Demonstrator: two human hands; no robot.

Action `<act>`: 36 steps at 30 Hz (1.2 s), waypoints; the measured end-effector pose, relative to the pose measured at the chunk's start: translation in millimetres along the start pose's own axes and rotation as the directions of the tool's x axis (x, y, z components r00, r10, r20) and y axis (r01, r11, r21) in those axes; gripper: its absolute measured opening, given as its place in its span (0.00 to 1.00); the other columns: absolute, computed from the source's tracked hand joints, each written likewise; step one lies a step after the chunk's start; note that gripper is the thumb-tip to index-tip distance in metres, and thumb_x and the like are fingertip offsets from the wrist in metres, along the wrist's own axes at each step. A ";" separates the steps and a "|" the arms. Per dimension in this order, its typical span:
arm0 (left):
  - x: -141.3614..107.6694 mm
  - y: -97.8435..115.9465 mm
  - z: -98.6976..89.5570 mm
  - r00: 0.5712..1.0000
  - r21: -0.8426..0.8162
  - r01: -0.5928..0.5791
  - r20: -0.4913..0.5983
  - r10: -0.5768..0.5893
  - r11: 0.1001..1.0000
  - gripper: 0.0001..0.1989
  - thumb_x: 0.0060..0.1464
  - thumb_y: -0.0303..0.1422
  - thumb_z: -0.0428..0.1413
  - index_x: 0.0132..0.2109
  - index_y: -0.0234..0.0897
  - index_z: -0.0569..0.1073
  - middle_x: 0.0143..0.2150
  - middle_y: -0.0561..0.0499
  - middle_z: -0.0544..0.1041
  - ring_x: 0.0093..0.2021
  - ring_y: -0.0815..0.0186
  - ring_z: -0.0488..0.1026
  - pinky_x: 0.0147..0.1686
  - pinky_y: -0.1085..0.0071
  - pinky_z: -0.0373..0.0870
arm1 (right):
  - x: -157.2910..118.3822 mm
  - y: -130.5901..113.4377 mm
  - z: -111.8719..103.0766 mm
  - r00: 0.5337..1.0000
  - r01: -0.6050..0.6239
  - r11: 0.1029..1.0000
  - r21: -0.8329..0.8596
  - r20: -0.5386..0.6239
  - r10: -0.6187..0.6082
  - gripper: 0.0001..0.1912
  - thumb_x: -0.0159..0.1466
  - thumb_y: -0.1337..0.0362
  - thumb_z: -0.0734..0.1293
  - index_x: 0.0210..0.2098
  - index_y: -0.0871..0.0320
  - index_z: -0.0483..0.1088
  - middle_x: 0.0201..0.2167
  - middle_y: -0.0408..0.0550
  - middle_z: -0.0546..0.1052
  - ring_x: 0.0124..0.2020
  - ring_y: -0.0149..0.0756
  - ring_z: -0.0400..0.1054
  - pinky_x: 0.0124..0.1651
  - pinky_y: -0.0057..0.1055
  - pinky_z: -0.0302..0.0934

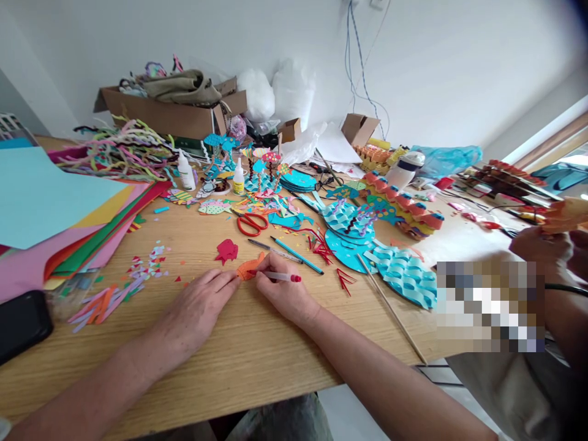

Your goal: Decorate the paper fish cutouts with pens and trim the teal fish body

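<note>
An orange paper fish cut-out (248,268) lies on the table with dark markings on it. The fingertips of my left hand (202,303) hold its left edge down against the wood. In my right hand (287,297) is a red-ended marker pen (282,277), its tip over the fish and hidden by my fingers. A dark red paper fish (226,250) lies just beyond my left hand. Past my right hand are a dark pen (269,248) and a blue pen (298,255). Orange-handled scissors (252,225) rest behind the red fish.
Coloured paper sheets (55,196) and a black phone (22,324) are at left, near paper scraps (133,278). Glue bottles (238,177) stand behind. Blue woven paper pieces (404,275) and a wooden stick (392,312) are at right, beside another person's hand (528,248).
</note>
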State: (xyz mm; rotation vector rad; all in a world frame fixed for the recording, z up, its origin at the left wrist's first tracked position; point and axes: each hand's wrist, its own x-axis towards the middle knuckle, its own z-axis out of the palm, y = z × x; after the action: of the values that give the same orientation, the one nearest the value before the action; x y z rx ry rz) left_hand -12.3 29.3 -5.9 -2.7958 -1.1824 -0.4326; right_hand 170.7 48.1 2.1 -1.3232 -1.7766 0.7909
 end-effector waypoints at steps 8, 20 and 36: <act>-2.0 -0.7 1.8 1.000 -0.061 0.031 0.007 -0.030 0.998 0.26 0.51 0.17 0.39 0.52 0.34 0.70 0.49 0.46 0.73 0.49 0.61 0.66 0.48 0.63 0.69 | -0.2 2.0 -1.9 1.000 0.029 1.000 0.007 -0.011 -0.029 0.04 0.50 0.73 0.60 0.23 0.58 0.61 0.18 0.37 0.64 0.19 0.25 0.55 0.22 0.22 0.49; -4.2 -0.6 4.4 0.998 -0.102 0.067 0.005 -0.067 0.993 0.26 0.51 0.17 0.39 0.53 0.35 0.69 0.50 0.46 0.72 0.50 0.61 0.65 0.48 0.61 0.68 | -1.3 2.7 -0.4 1.000 -0.001 0.998 0.068 0.030 -0.001 0.05 0.51 0.73 0.60 0.23 0.58 0.61 0.19 0.37 0.64 0.19 0.25 0.55 0.22 0.22 0.50; -3.6 0.9 3.7 0.998 -0.044 0.055 0.010 -0.055 0.998 0.25 0.54 0.17 0.39 0.54 0.37 0.69 0.49 0.47 0.72 0.49 0.61 0.65 0.48 0.63 0.68 | -1.6 3.5 -1.0 1.000 -0.014 0.993 0.116 0.012 0.013 0.04 0.50 0.73 0.59 0.23 0.57 0.61 0.18 0.37 0.64 0.19 0.26 0.56 0.23 0.23 0.50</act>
State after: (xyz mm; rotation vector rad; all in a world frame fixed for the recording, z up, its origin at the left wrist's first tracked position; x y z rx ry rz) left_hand -13.2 26.8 -10.4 -2.8104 -1.2692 -0.4566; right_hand 173.6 47.6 -0.7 -1.2575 -1.7055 0.8973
